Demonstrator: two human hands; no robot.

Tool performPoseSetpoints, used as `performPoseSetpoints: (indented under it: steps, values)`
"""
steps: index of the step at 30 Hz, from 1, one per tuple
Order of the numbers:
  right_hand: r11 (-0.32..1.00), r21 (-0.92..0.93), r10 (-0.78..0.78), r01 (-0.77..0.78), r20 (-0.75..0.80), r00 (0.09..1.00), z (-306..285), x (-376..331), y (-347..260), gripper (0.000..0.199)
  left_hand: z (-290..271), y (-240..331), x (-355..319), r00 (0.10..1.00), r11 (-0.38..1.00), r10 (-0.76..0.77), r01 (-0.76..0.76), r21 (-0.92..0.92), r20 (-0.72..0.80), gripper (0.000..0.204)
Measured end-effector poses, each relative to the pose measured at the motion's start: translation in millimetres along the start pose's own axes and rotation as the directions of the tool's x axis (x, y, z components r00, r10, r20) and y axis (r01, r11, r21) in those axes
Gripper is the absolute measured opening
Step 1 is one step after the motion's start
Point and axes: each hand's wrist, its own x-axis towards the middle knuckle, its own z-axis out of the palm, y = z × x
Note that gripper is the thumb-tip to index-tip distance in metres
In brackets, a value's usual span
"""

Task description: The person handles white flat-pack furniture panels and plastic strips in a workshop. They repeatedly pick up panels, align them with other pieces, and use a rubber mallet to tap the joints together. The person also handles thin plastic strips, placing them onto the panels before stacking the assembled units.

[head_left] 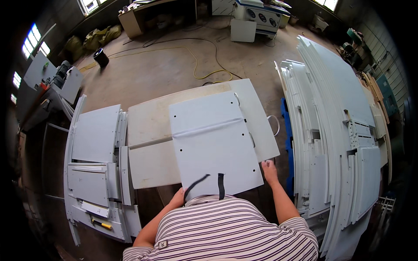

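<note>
A white panel [209, 161] with several small dark holes and a raised strip across it lies in front of me. Beneath it are larger off-white boards [152, 163]. My left hand [177, 198] is closed at the panel's lower left edge, with some fingers hidden. Beyond the panel's lower right corner, my right hand [270, 170] has its fingers drawn together beside the board's corner; what they hold, if anything, is too small to make out. A thin white strip [277, 125] loops out from the right edge of the board. Two black cords hang over the panel's near end.
White panels [96, 135] are piled at left, with a yellow-handled tool [102, 224] on them. Tall stacks of white boards [335, 87] stand at right beside a blue pallet [287, 130]. A yellow hose [196, 69] and dark cables cross the floor. A black bin [101, 58] stands far left.
</note>
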Motion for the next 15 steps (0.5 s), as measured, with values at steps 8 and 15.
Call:
performPoseSetpoints:
  steps: [8,15]
  values:
    - [0.728,0.536,0.168,-0.427,0.465,0.869,21.0,-34.3,-3.5,0.066,12.2,-65.9,30.4,0.934,0.933,0.358,-0.358,0.033,-0.010,0.043]
    - [0.875,0.367,0.205,-0.316,0.310,0.928,22.3,-30.4,-3.2,0.079,11.8,-37.2,21.0,0.990,0.857,0.045,0.031,-0.515,0.134,0.040]
